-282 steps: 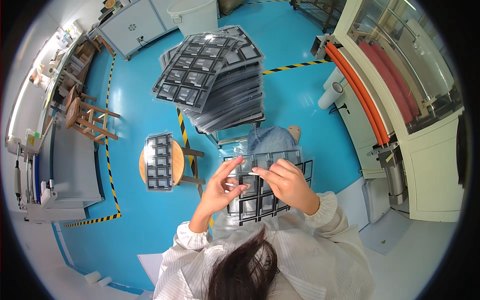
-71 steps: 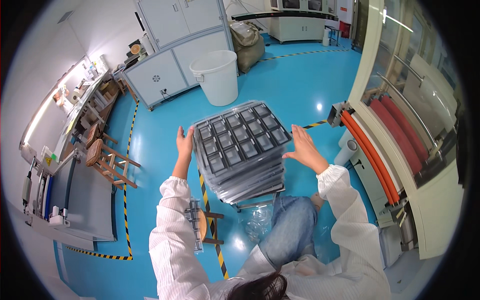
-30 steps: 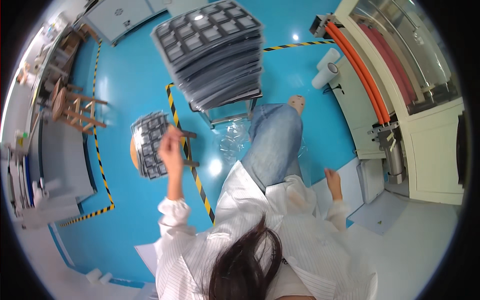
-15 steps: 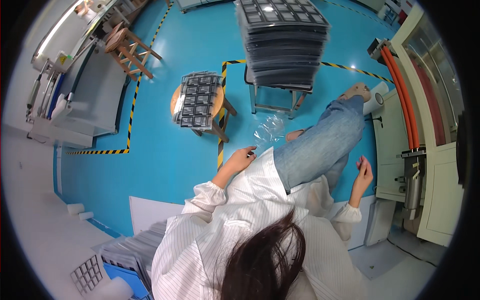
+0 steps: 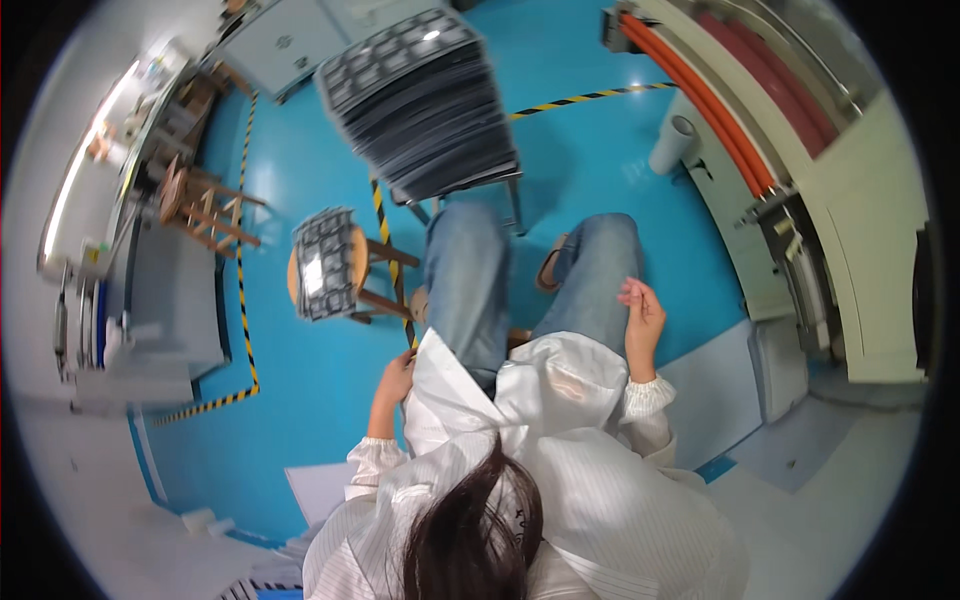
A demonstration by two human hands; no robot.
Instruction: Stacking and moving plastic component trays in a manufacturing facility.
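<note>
The tall stack of dark grey, grid-patterned flat sheets (image 5: 425, 125) is seen in the head view beyond the knees, borne on a metal-legged stand (image 5: 515, 205). Its top is slightly blurred; rows of pale, roughly square windows are framed there by darker bars, and a bright glint is caught near the right end. The side is built of many thin, dark layers, unevenly laid, so that a ribbed, slightly wavy texture is given. The long axis of the top face is laid across the view, its right end slanted away from the wearer.

Nearer, a thin pile of black-and-grey gridded sheets (image 5: 325, 265) is laid flat on a round, pale wooden stool (image 5: 360, 258). Its outline is oblong, its long axis pointed away from the wearer, and its gloss is shown by a white patch of glare. Part of the seat is left uncovered at the right.

The left hand (image 5: 397, 380) is lowered beside the white, finely striped shirt (image 5: 610, 490), nearest the stool, its fingers turned down; whether anything is gripped cannot be told. The right hand (image 5: 645, 315) is held beside the faded blue jeans (image 5: 590, 285), loosely half-curled and unclenched, with nothing visibly grasped. Both hands are well apart from the tall stack.
</note>
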